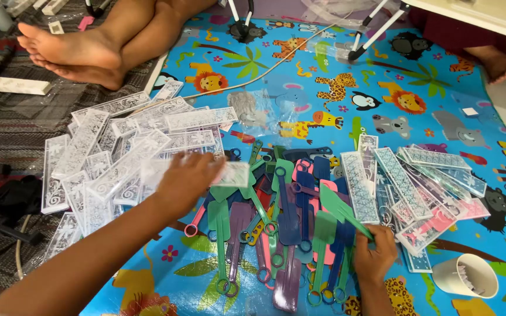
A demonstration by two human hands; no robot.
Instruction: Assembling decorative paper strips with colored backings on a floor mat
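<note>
On the animal-print play mat [335, 88], the left hand [185, 178] was blurry over a clear patterned sleeve [232, 174], fingers curled on its end. The right hand [375, 254] had its fingers pinched around a green plastic comb [341, 212] from the heap of coloured combs [276, 228]. My guess: that heap was so tangled that lifting one comb could drag its neighbours out.

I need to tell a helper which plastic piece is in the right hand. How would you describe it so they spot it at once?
Start at the colourful animal play mat, then find the heap of flat plastic sticks at its middle. At the heap's right edge the right hand grips a green stick. Unlike the others lying flat, it is lifted at a slant, its broad end pointing up and left.
</note>
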